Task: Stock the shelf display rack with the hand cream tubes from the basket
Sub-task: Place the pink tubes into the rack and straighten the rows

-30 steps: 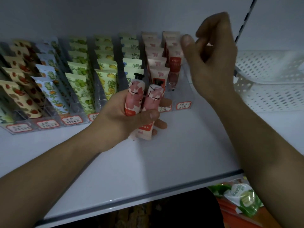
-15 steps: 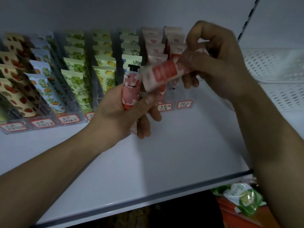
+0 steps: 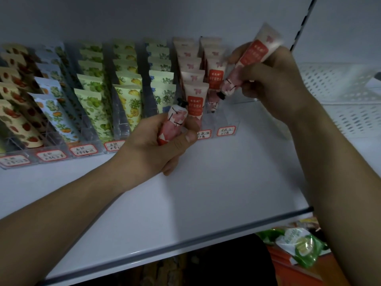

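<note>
- A person's right hand (image 3: pixel 274 83) pinches one pink hand cream tube (image 3: pixel 245 60), cap pointing down, poised just above the rightmost lane of the display rack (image 3: pixel 123 129) on a white shelf (image 3: pixel 206 193).
- The left hand (image 3: pixel 158 147) curls around a second pink tube (image 3: pixel 174 122), cap up, in front of the neighbouring pink lane.
- Stocking looks well advanced: seven lanes, from strawberry print on the left to pink on the right, already stand filled with tubes in rows.
- Two tubes remain in hand, one per grip; each lane's count runs into the dim back of the rack and cannot be fixed.
- A white perforated basket (image 3: pixel 340 96) sits to the right on the shelf; its contents are not visible.
- Handwritten price labels (image 3: pixel 226 131) front the lanes.
</note>
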Demonstrator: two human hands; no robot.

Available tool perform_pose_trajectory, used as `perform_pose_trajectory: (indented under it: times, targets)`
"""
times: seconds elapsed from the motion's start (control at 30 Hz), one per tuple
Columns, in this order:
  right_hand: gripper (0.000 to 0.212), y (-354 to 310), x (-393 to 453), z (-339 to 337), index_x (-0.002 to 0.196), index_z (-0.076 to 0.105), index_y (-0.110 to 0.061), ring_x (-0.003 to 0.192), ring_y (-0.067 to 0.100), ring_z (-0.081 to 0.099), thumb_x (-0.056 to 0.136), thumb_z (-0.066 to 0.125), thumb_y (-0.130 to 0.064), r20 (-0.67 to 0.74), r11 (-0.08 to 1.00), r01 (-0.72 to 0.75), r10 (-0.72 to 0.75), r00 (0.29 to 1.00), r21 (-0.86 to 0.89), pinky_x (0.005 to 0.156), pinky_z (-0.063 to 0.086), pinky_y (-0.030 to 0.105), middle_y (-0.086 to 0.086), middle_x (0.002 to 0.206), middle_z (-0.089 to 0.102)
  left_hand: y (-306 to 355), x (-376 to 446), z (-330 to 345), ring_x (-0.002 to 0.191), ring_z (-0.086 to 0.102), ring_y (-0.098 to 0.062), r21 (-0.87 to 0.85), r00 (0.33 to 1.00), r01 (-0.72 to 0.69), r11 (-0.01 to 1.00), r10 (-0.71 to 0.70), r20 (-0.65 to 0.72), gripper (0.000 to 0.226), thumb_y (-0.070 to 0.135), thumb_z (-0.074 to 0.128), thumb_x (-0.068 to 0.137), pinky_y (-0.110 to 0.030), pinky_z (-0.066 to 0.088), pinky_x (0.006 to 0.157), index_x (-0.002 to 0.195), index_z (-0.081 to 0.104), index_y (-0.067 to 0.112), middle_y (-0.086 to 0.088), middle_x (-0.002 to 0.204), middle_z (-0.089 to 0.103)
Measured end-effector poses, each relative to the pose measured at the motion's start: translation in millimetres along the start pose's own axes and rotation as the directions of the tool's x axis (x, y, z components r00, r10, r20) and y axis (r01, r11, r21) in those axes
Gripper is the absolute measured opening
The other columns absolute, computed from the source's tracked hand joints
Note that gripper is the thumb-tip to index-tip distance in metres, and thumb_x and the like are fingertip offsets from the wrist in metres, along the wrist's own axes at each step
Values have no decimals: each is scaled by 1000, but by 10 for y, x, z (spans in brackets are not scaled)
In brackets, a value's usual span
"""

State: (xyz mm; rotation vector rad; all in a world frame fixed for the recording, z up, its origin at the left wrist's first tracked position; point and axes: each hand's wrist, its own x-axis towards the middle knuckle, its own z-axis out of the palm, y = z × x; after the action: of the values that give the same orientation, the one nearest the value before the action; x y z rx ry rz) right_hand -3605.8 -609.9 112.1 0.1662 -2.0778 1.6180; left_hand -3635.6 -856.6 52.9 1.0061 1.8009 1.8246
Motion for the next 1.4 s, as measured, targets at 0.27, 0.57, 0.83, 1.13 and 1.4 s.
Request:
perform_pose_trajectory:
  times: [0.27,0.57,0.83,1.13,1.4]
  targets:
    - [16,17,-22,32,95,55,-7,65,26,58,104,51,-20,127,985,115,-98,987,-131,51,45,29,7,79,65,11,-8,2,38,33,-12,-7,998,30,1000,-29,51,22,20,55,91,-23,33,43,109,59,8,6,49,41]
    - [31,65,-25,42,103,56,-7,72,14,68,88,76,-24,132,869,205,-162,978,-451,61,56,29,-4,88,65,-1,-7,-7,40,33,-13,-15,996,29,999,-28,84,24,20,55,93,-25,33,45,112,59,6,6,51,40]
    - [17,52,-49,121,93,62,-9,61,11,71,96,65,-26,44,841,216,-223,974,-496,55,57,28,2,79,67,36,45,-20,39,32,-21,-175,984,156,972,-137,116,33,8,43,76,-31,26,45,103,61,8,-7,52,43]
    - [11,42,-33,196,88,68,-20,56,3,69,88,77,-26,35,811,76,-69,997,-579,57,55,16,-5,77,71,-38,34,-53,40,37,-21,-163,987,127,978,-108,121,16,4,45,96,-28,34,40,105,58,3,-11,60,50]
    - [34,-34,-184,344,109,56,-2,64,9,47,87,72,-23,-167,752,328,-498,851,-571,55,37,24,6,88,55,31,-14,-51,44,42,-27,-122,992,37,992,-22,124,18,32,47,100,-27,35,42,101,64,34,-14,77,62]
